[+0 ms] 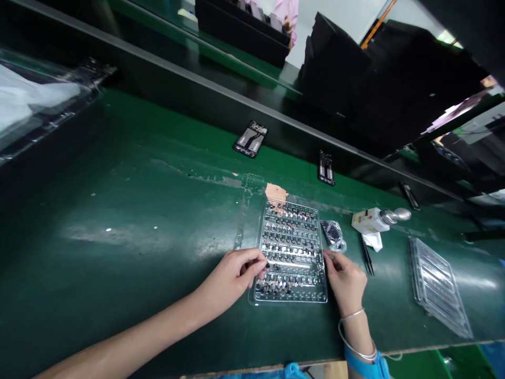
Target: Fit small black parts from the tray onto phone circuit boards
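A clear plastic tray (322, 247) with rows of several small dark parts lies on the green table. My left hand (236, 273) rests at its left edge, fingers curled in a pinch on the tray's rim near a small part. My right hand (346, 279) sits at the tray's right edge, fingers curled against the rim; a silver bangle circles that wrist. What the fingertips hold, if anything, is too small to make out.
Right of the tray lie a small plastic bag of parts (334, 234), black tweezers (366, 258), a white dispenser bottle (376, 220) and a stack of empty clear trays (437, 287). Phone frames (250, 139) (326, 168) lie along the conveyor belt. Another person's pink sleeve (287, 13) is far back.
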A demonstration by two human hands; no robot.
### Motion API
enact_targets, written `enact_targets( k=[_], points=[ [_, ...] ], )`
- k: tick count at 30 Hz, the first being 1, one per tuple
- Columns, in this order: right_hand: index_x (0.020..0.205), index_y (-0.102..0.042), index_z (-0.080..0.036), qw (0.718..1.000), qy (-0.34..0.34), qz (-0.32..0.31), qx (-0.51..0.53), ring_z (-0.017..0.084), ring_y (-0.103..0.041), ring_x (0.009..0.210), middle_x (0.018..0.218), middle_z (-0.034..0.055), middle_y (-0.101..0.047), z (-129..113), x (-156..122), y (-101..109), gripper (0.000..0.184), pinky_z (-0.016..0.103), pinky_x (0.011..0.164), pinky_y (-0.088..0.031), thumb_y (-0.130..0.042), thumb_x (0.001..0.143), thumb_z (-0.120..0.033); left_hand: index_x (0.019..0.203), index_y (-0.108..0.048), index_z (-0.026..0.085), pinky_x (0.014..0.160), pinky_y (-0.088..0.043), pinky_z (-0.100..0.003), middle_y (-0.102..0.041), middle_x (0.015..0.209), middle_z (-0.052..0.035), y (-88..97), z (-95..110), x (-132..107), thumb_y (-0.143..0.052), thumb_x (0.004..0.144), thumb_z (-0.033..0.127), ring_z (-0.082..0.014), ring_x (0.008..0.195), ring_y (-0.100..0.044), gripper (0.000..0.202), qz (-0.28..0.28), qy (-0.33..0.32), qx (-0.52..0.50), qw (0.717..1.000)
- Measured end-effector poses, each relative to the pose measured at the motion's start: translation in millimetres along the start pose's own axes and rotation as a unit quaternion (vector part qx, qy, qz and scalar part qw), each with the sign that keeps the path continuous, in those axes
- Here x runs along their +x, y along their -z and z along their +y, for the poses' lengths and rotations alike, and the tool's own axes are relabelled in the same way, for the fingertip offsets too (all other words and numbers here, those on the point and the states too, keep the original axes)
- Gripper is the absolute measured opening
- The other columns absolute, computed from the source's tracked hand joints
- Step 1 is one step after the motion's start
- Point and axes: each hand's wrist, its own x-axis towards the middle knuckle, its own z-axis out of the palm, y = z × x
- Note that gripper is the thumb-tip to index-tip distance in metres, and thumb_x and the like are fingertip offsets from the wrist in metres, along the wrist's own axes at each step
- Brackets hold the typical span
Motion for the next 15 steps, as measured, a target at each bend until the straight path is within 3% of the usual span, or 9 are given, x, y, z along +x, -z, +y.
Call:
enact_targets(
  k=[4,6,8,11,15],
  points=[
    [0.076,-0.068,-0.016,0.997,-0.046,0.016,0.054,0.013,-0.053,0.045,0.053,0.0011,-0.061,-18.7,0.0,8.9,0.026,0.022,0.045,-0.038,-0.054,0.078,-0.037,0.070,-0.050,0.015,0.050,-0.034,-0.020,-0.054,0.065,0.0016,1.5,1.0,1.0,-0.040,0.086,0.025,-0.0075,0.050,-0.043,0.022,0.004,0.016,-0.082,0.996],
    [0.077,-0.066,-0.016,0.983,-0.082,0.002,0.162,0.012,-0.051,0.047,0.057,0.0009,-0.061,-39.3,-1.8,15.6,0.022,0.022,0.046,-0.040,-0.057,0.077,-0.036,0.069,-0.050,0.015,0.051,-0.034,-0.020,-0.054,0.065,0.0011,1.5,1.9,1.2,-0.042,0.085,0.025,-0.0074,0.050,-0.043,0.020,0.002,0.018,-0.105,0.994],
    [0.075,-0.066,-0.017,0.949,-0.103,-0.052,0.294,0.013,-0.053,0.052,0.062,0.0015,-0.063,-64.5,-4.7,21.8,0.017,0.023,0.048,-0.043,-0.063,0.073,-0.033,0.069,-0.049,0.014,0.051,-0.035,-0.020,-0.054,0.064,0.0010,1.5,2.9,1.1,-0.043,0.084,0.025,-0.0075,0.050,-0.043,0.020,0.002,0.018,-0.120,0.993],
    [0.072,-0.066,-0.018,0.905,-0.069,-0.142,0.396,0.013,-0.055,0.053,0.060,0.0005,-0.063,-98.8,-7.9,25.9,0.009,0.024,0.050,-0.044,-0.066,0.071,-0.027,0.069,-0.050,0.014,0.051,-0.035,-0.020,-0.054,0.063,0.0011,1.4,3.6,0.8,-0.045,0.083,0.025,-0.0074,0.049,-0.043,0.019,0.003,0.016,-0.128,0.992],
    [0.070,-0.067,-0.019,0.899,-0.015,-0.158,0.408,0.013,-0.053,0.051,0.061,0.0009,-0.064,-119.4,-7.4,21.5,0.005,0.024,0.047,-0.042,-0.066,0.072,-0.024,0.068,-0.050,0.014,0.049,-0.034,-0.020,-0.054,0.061,0.0013,1.3,3.1,1.0,-0.046,0.083,0.025,-0.0074,0.048,-0.043,0.019,0.004,0.009,-0.122,0.992]
  ],
)
